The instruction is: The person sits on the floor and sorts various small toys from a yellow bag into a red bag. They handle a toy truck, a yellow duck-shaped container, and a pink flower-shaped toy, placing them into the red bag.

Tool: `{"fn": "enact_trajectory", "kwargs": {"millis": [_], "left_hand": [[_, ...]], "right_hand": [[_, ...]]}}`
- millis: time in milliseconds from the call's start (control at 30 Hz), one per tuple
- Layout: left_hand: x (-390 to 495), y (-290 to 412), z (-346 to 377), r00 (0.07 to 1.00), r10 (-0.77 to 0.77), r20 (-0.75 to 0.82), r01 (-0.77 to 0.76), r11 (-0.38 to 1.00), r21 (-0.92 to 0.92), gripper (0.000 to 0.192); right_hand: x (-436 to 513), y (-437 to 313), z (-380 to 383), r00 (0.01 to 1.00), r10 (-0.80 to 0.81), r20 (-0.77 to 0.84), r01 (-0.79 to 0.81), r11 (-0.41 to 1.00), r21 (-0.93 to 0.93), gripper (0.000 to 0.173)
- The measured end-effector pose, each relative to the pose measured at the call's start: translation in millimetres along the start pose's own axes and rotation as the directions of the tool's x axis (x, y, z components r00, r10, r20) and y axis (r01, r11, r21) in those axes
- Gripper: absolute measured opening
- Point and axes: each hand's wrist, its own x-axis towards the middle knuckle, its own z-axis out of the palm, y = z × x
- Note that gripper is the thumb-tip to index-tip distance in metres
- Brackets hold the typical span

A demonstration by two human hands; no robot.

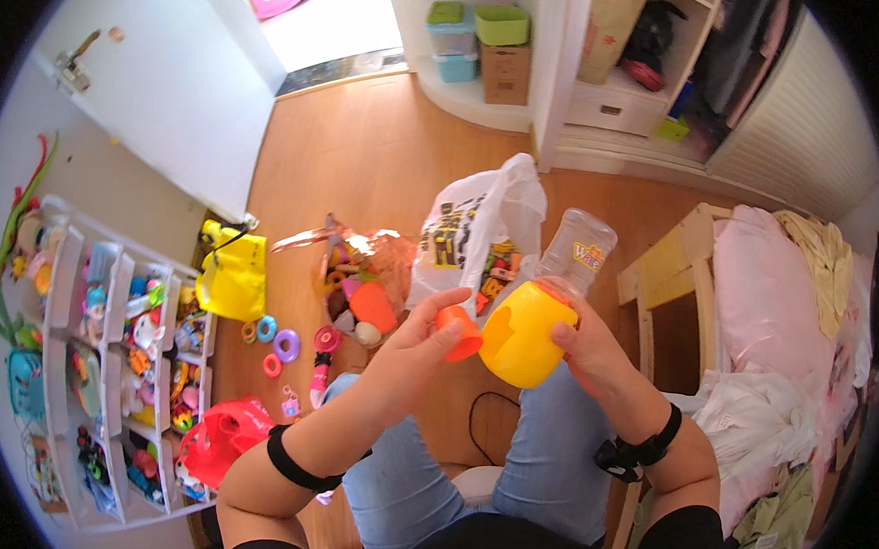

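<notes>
My left hand [425, 347] grips a small orange plastic cup-shaped piece [459, 334] between thumb and fingers. Close beside it, my right hand [587, 343] holds a rounded yellow plastic container [523, 335] with an orange rim, tilted over my knees. Behind my right hand is a clear plastic jar [579, 245] bearing writing. A white plastic bag [460, 227] with colourful toy pieces inside stands open on the floor. To its left lies a shiny copper-coloured bag [385, 254] holding toys, among them an orange piece and a whitish ball.
At the left stands a white toy rack [117, 334] full of toys. A yellow bag [235, 273], a purple ring [287, 346] and a red plastic bag [223, 438] lie near it. A bed with a wooden frame [704, 279] and clothes is at the right. A dark cable [474, 416] crosses the floor.
</notes>
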Motion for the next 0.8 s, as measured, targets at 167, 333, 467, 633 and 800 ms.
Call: {"fn": "enact_trajectory", "kwargs": {"millis": [167,333,467,633,800], "left_hand": [[-34.1,-12.2,-30.1,0.963,0.262,-0.068,-0.239,0.94,0.245,0.033],[-62.0,-19.4,-65.0,0.846,0.503,-0.178,-0.207,0.616,0.76,0.019],[-83.2,-23.8,-83.4,0.838,0.455,-0.3,-0.167,0.739,0.653,0.023],[-92.2,-36.0,-94.2,0.848,0.341,-0.406,-0.142,0.884,0.445,0.022],[-110.5,-46.6,-87.7,0.85,0.363,-0.382,-0.272,0.923,0.272,0.035]], "right_hand": [[13.9,20.8,45.5,0.983,0.099,0.152,-0.09,0.994,-0.065,0.074],[17.0,47.3,90.6,0.978,0.071,0.197,-0.056,0.995,-0.082,0.074],[18.4,60.7,115.3,0.955,0.019,0.297,0.087,0.937,-0.34,0.081],[15.9,57.3,135.1,0.847,-0.268,0.459,0.525,0.557,-0.643,0.101],[16.7,55.7,150.8,0.876,-0.353,0.328,0.472,0.768,-0.434,0.105]]}}
